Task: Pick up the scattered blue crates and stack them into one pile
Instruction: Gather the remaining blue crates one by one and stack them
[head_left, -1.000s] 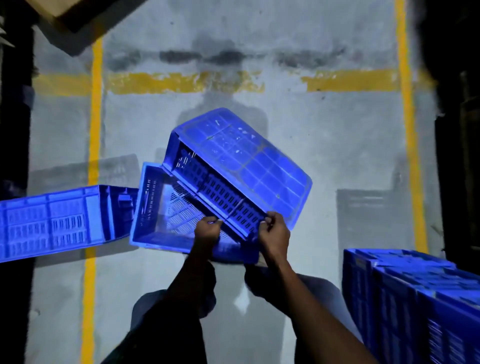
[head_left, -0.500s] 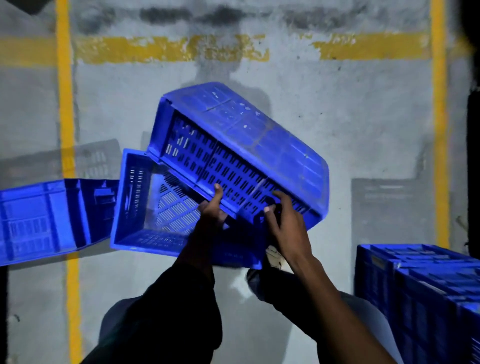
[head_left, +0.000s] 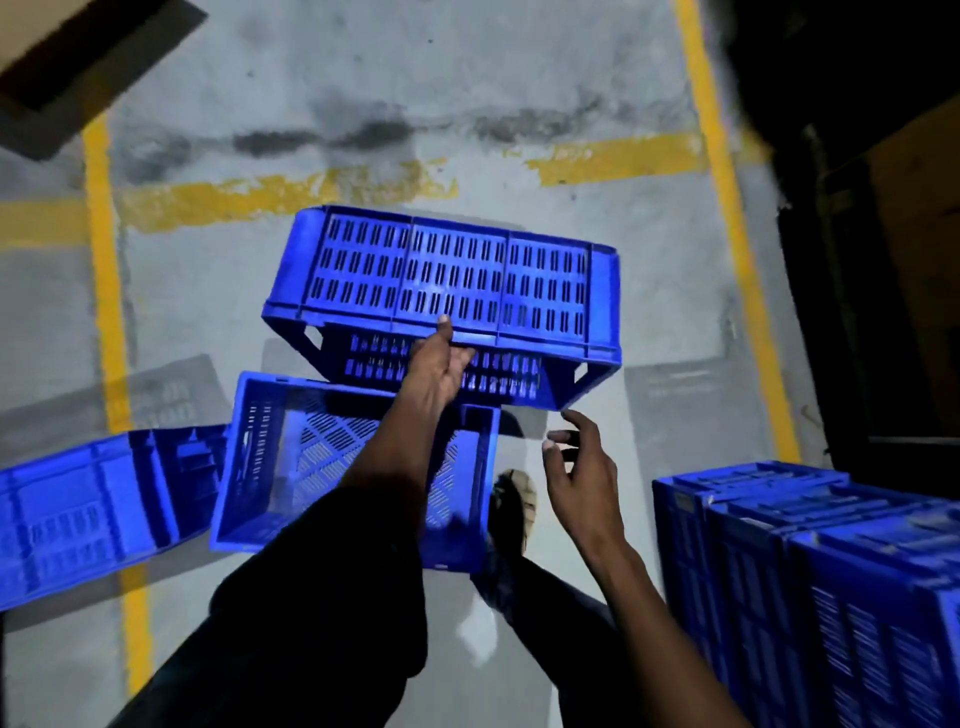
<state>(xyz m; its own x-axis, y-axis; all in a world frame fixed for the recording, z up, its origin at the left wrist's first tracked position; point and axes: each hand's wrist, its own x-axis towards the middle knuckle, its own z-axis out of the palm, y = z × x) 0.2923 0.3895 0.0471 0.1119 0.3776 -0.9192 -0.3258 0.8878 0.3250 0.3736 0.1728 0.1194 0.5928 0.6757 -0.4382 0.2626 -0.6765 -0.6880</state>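
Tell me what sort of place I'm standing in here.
Probably a warehouse or loading area. The floor is bare concrete marked with painted yellow lines like storage bays, and identical blue plastic crates lie about, with a pile of crates at the right. The left hand holds one crate.

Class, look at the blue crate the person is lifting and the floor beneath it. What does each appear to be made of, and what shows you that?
Lifted crate: most likely moulded plastic, with one even blue colour, a slight sheen, and neat rows of identical slots. Floor: probably bare concrete, matt grey, with dark stains and worn yellow painted lines.
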